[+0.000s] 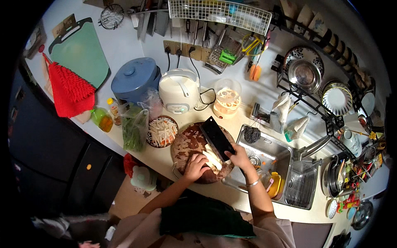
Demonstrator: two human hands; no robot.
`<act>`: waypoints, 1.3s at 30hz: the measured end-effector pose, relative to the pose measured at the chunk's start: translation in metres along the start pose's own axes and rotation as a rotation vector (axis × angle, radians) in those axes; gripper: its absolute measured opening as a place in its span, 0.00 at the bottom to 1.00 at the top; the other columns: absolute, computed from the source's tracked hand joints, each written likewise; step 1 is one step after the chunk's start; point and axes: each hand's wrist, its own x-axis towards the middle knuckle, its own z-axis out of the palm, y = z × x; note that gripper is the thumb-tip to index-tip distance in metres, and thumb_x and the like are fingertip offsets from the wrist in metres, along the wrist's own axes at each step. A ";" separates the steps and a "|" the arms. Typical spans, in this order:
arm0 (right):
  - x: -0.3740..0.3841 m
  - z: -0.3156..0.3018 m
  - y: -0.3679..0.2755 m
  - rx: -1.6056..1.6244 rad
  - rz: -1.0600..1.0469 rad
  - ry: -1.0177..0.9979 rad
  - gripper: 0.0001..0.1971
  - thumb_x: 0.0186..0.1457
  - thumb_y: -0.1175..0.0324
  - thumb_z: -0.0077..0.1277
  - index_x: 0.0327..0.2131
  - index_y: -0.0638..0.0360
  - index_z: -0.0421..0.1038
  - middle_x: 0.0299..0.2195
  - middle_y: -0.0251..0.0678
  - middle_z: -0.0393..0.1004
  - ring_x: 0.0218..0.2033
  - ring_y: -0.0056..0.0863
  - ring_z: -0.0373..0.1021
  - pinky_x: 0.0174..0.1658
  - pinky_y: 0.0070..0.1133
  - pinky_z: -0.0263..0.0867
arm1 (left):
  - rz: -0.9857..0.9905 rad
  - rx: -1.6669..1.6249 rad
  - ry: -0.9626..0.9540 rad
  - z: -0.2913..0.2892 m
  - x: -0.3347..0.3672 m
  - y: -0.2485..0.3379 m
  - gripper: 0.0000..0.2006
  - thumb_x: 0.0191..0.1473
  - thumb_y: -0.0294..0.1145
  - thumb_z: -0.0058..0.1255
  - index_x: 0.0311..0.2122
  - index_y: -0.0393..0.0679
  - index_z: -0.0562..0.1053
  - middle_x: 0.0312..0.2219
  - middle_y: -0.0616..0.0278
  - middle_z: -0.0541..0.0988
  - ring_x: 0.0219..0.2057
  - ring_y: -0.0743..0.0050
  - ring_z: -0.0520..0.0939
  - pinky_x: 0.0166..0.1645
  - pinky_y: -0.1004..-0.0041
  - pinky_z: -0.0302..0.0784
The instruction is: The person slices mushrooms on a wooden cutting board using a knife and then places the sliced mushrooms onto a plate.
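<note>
A dark, broad-bladed cleaver (216, 134) is in my right hand (238, 156), its fingers closed around the handle. The blade slants up and to the left over a round wooden chopping board (186, 142). Pale cut pieces of a vegetable (212, 159) lie on the board beside the blade; their exact kind is not clear. My left hand (196, 167) rests on these pieces with bent fingers, pressing them against the wood. Just left of the board stands a bowl of pale, shredded vegetable strips (162, 131) with some orange bits.
A steel double sink (269, 151) adjoins the board on the right, with a yellow container (274, 184) inside. Behind the board are a white rice cooker (179, 91), a blue lidded pot (134, 78) and a clear steamer (227, 99). Bagged greens (135, 130) stand at left.
</note>
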 end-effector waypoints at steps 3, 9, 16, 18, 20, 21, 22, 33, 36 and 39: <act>-0.017 0.008 -0.003 -0.061 -0.078 0.086 0.13 0.50 0.71 0.59 0.41 0.60 0.74 0.30 0.53 0.76 0.32 0.48 0.75 0.36 0.31 0.69 | 0.017 -0.016 -0.030 -0.013 0.005 -0.001 0.14 0.45 0.34 0.66 0.34 0.41 0.75 0.38 0.58 0.74 0.43 0.53 0.71 0.47 0.62 0.69; -0.065 0.022 -0.038 -0.455 -0.230 0.255 0.12 0.43 0.74 0.58 0.36 0.56 0.74 0.32 0.44 0.74 0.29 0.47 0.74 0.31 0.34 0.70 | 0.082 0.026 0.397 -0.064 0.023 0.036 0.12 0.42 0.29 0.64 0.33 0.43 0.75 0.34 0.59 0.75 0.37 0.57 0.74 0.45 0.63 0.67; -0.078 0.041 -0.024 -0.823 -0.534 0.397 0.08 0.41 0.70 0.53 0.30 0.52 0.71 0.32 0.29 0.72 0.29 0.28 0.72 0.29 0.26 0.66 | 0.211 0.257 -0.160 -0.071 0.086 0.045 0.28 0.53 0.47 0.57 0.55 0.42 0.69 0.53 0.58 0.71 0.56 0.57 0.67 0.60 0.55 0.57; -0.080 0.043 -0.021 -0.842 -0.582 0.404 0.08 0.41 0.69 0.53 0.30 0.51 0.71 0.32 0.29 0.72 0.28 0.27 0.72 0.28 0.26 0.66 | 0.064 0.105 -0.394 -0.048 0.091 0.010 0.24 0.53 0.49 0.56 0.52 0.47 0.74 0.43 0.54 0.78 0.46 0.52 0.76 0.51 0.57 0.69; -0.086 0.042 -0.018 -0.865 -0.618 0.403 0.07 0.41 0.69 0.53 0.29 0.50 0.70 0.32 0.28 0.72 0.27 0.26 0.71 0.28 0.26 0.66 | 0.002 -0.084 -0.560 -0.038 0.099 -0.004 0.15 0.53 0.50 0.55 0.40 0.51 0.79 0.29 0.51 0.80 0.32 0.47 0.81 0.37 0.58 0.76; -0.090 0.040 -0.016 -0.847 -0.623 0.400 0.08 0.41 0.68 0.53 0.29 0.50 0.70 0.32 0.28 0.72 0.26 0.26 0.71 0.27 0.25 0.66 | 0.013 -0.044 -0.581 -0.034 0.102 -0.005 0.15 0.53 0.50 0.55 0.37 0.51 0.79 0.29 0.52 0.80 0.32 0.48 0.81 0.36 0.58 0.75; -0.093 0.039 -0.015 -0.828 -0.629 0.397 0.08 0.41 0.68 0.53 0.29 0.50 0.70 0.33 0.28 0.72 0.26 0.26 0.70 0.27 0.25 0.66 | 0.023 -0.003 -0.601 -0.031 0.107 -0.006 0.15 0.53 0.50 0.55 0.35 0.50 0.79 0.29 0.53 0.80 0.32 0.49 0.81 0.36 0.57 0.75; -0.140 0.035 -0.020 -0.532 -0.151 0.340 0.11 0.36 0.72 0.59 0.29 0.51 0.72 0.32 0.32 0.74 0.25 0.38 0.73 0.27 0.31 0.68 | 0.100 -0.065 -0.531 -0.014 0.139 -0.020 0.17 0.46 0.40 0.66 0.40 0.44 0.77 0.34 0.59 0.78 0.40 0.57 0.78 0.44 0.63 0.74; -0.149 0.030 -0.005 -0.189 0.019 0.441 0.06 0.41 0.76 0.58 0.26 0.56 0.73 0.25 0.38 0.75 0.23 0.36 0.75 0.27 0.28 0.68 | 0.094 -0.086 -0.275 -0.028 0.138 -0.028 0.22 0.44 0.37 0.67 0.46 0.47 0.75 0.45 0.56 0.72 0.48 0.53 0.72 0.52 0.62 0.70; -0.158 0.016 0.011 0.166 0.168 0.433 0.05 0.44 0.77 0.59 0.27 0.60 0.74 0.22 0.37 0.74 0.20 0.24 0.71 0.27 0.23 0.67 | 0.096 -0.041 -0.070 -0.040 0.109 -0.030 0.31 0.39 0.39 0.69 0.51 0.46 0.71 0.47 0.54 0.70 0.49 0.49 0.71 0.53 0.60 0.69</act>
